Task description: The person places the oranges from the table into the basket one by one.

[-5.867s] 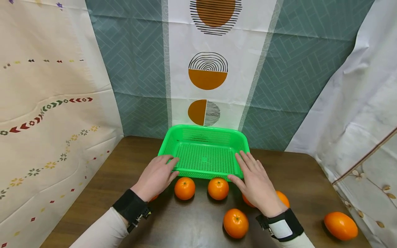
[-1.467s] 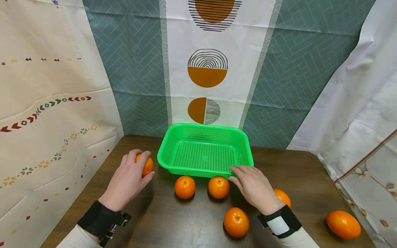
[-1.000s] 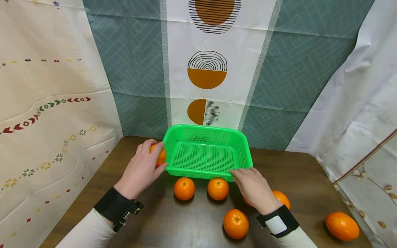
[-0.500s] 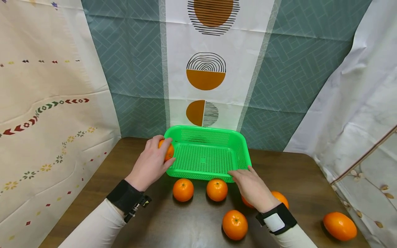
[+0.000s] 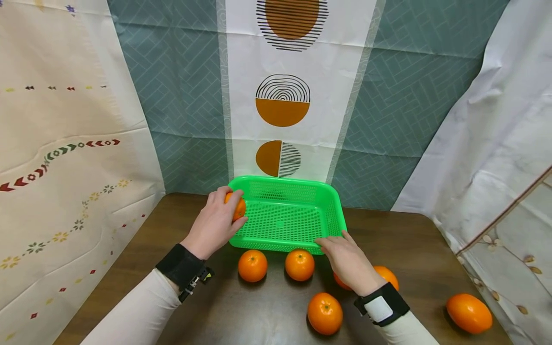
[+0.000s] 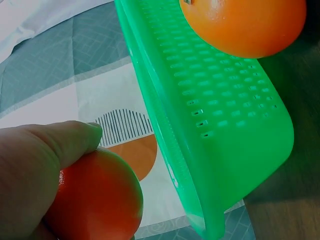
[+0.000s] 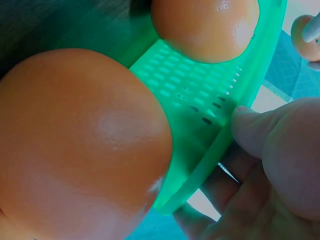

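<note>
My left hand [image 5: 212, 223] grips an orange [image 5: 239, 209] over the left end of the green plastic basket [image 5: 339, 211]. In the left wrist view, the thumb [image 6: 75, 140] presses on the top of this orange [image 6: 102, 192], close to the basket rim [image 6: 187, 165]. My right hand [image 5: 347, 261] holds the basket's front right corner. Its thumb [image 7: 247, 125] lies against the rim in the right wrist view, with the fingers on the inner side. One orange [image 5: 340, 282] is partly hidden under that hand, and another [image 5: 385, 278] sits beside its wrist.
Two oranges, one at left [image 5: 252, 266] and one at right [image 5: 299, 265], lie along the basket's front wall. Nearer sits another orange [image 5: 325, 314], and an elongated orange fruit [image 5: 469, 314] lies at the table's right side. Patterned cloths [image 5: 185, 96] hang behind the brown table [image 5: 401, 235].
My left hand left the basket's rim, took hold of an orange at the left of the basket, and carried it right over the basket's left end. My right hand's fingers curled onto the rim.
</note>
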Tool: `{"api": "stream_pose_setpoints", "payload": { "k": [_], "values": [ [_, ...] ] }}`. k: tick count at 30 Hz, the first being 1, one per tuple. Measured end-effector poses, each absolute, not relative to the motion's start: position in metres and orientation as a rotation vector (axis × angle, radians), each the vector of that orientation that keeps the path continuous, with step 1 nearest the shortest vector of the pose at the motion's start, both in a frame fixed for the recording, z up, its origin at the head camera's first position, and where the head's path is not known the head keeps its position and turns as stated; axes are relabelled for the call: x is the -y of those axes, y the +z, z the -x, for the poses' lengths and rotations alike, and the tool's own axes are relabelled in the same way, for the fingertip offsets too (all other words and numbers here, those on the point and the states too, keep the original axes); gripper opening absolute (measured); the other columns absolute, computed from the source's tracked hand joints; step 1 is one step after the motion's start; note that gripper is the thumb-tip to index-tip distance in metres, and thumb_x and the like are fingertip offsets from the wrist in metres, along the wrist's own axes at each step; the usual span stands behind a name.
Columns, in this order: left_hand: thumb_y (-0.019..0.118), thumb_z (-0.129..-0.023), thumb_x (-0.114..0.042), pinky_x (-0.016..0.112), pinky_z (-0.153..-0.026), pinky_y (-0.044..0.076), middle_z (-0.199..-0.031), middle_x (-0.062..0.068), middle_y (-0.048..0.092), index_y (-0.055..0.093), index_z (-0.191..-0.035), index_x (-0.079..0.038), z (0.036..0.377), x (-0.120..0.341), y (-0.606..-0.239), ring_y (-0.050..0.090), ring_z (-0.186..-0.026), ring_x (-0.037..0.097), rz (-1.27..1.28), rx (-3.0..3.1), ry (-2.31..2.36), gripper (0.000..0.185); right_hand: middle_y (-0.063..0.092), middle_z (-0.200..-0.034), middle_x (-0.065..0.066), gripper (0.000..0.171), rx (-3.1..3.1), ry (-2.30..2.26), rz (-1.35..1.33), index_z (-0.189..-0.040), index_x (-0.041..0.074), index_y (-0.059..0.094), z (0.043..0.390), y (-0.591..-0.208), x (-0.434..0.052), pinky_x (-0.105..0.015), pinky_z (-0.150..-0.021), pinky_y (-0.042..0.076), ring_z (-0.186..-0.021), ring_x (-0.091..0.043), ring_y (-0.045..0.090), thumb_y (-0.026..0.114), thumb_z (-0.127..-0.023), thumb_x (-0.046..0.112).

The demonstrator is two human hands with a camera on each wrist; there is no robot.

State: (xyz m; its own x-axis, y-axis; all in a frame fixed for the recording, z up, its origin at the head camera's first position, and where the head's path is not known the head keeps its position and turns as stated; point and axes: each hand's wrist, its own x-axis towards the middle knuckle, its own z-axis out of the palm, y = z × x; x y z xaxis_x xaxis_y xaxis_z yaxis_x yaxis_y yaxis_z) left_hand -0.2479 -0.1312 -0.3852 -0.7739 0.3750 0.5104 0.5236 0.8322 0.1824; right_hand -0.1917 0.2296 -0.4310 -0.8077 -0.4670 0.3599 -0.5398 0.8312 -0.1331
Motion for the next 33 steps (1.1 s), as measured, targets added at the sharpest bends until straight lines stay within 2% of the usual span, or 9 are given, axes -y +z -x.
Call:
{"api": "stream_pose_setpoints", "payload": {
  "k": [21,26,33],
  "values": [
    [0.082,-0.104,-0.023,0.054,-0.091,0.061,-0.143,0.033,0.050,0.057,-0.152,0.002,0.289,0.111,-0.402,0.053,-0.127,0.053,0.701,2.642,-0.437,0.059,0.079,-0.112,-0.004,0.028,2.727,0.346,-0.739,-0.129,0.007,0.077,0.192,-0.432,-0.230,-0.069,-0.120,0.040,-0.112,-0.027,0.074,0.077,-0.102,0.000],
    [0.081,-0.104,-0.022,0.055,-0.095,0.058,-0.140,0.034,0.051,0.058,-0.150,0.001,0.297,0.104,-0.404,0.056,-0.121,0.053,0.714,2.670,-0.408,0.056,0.079,-0.112,-0.004,0.028,2.741,0.346,-0.734,-0.130,0.007,0.077,0.193,-0.433,-0.230,-0.068,-0.121,0.039,-0.113,-0.027,0.074,0.076,-0.103,0.001],
    [0.083,-0.102,-0.023,0.054,-0.089,0.057,-0.135,0.035,0.051,0.060,-0.147,-0.002,0.306,0.100,-0.405,0.058,-0.112,0.050,0.732,2.702,-0.433,0.054,0.079,-0.111,-0.003,0.028,2.750,0.341,-0.730,-0.131,0.008,0.077,0.193,-0.431,-0.229,-0.068,-0.122,0.039,-0.112,-0.026,0.074,0.075,-0.104,0.002]
  ]
}}
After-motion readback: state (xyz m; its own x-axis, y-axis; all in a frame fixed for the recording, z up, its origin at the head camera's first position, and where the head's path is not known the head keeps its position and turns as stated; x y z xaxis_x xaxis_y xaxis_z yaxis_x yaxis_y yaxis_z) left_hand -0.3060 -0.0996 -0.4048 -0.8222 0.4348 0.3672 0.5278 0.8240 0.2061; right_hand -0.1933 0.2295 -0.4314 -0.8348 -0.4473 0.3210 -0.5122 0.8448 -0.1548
